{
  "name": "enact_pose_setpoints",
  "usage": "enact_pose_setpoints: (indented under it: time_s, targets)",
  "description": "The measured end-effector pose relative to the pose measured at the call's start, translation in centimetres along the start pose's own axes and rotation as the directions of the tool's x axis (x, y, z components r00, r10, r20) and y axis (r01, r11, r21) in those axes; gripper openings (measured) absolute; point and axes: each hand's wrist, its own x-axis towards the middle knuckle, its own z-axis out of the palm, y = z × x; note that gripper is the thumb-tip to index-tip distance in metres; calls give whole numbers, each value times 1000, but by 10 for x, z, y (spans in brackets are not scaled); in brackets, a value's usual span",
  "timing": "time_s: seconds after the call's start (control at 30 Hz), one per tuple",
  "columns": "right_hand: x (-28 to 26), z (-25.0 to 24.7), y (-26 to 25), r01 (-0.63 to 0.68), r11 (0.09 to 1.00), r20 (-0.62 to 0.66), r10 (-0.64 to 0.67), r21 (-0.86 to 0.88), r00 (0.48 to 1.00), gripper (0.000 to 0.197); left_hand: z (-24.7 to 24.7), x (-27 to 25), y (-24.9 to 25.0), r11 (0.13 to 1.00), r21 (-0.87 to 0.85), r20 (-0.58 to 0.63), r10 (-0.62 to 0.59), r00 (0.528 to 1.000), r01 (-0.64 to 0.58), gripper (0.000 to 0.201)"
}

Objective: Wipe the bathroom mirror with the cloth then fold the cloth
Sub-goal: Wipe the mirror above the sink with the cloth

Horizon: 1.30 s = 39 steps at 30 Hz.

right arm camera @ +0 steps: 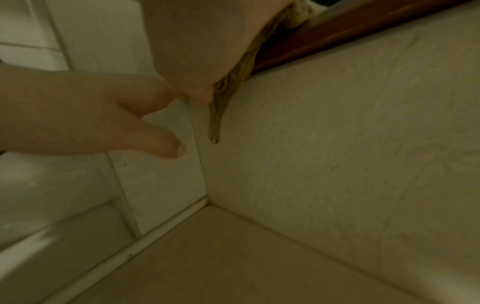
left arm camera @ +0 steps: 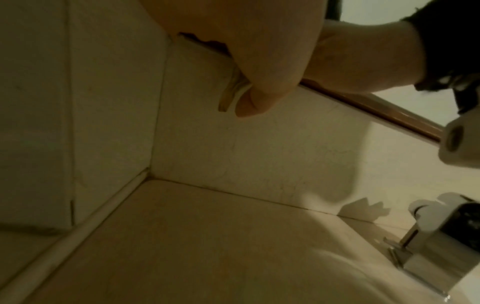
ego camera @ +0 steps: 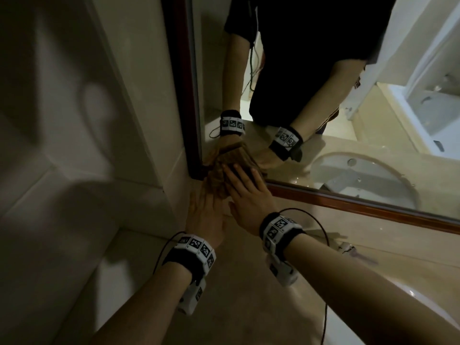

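A brown cloth point(ego camera: 218, 176) lies bunched against the lower left corner of the mirror point(ego camera: 378, 145), over its dark red wooden frame point(ego camera: 348, 201). My right hand point(ego camera: 245, 192) presses flat on the cloth with straight fingers. Just below and to the left, my left hand point(ego camera: 206, 212) lies flat against the wall tile, its fingertips at the cloth's lower edge. In the right wrist view the cloth point(right arm camera: 218, 115) hangs in a narrow fold from under my right palm point(right arm camera: 197, 45), and the left hand's fingers point(right arm camera: 145, 139) reach straight toward it. The left wrist view shows my left thumb point(left arm camera: 249, 102) beside the cloth's pale edge point(left arm camera: 233, 90).
A beige tiled wall point(ego camera: 74, 120) meets the mirror wall in a corner at the left. The beige counter point(ego camera: 244, 295) runs below my arms. A chrome faucet point(left arm camera: 439, 234) stands to the right, near the basin's rim point(ego camera: 423, 302).
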Motion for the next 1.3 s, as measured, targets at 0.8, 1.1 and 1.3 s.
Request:
enact_pose_setpoints:
  time_s: [0.8,1.1,1.3]
  targets:
    - [-31,0,31,24,999,65,-21,-42,998,75,-13,-4,-13,999,-30,37,40,999,-39,116]
    - [-92,-2,79,-44,988,176,69,-145,982,80,-6,-3,2,990,-136,1,-24,1000,24,117]
    - [-9,-4,2,-7,1000,98,9,-18,995,70,-21,-1,-2,1000,-7,111,-2,994,3,98]
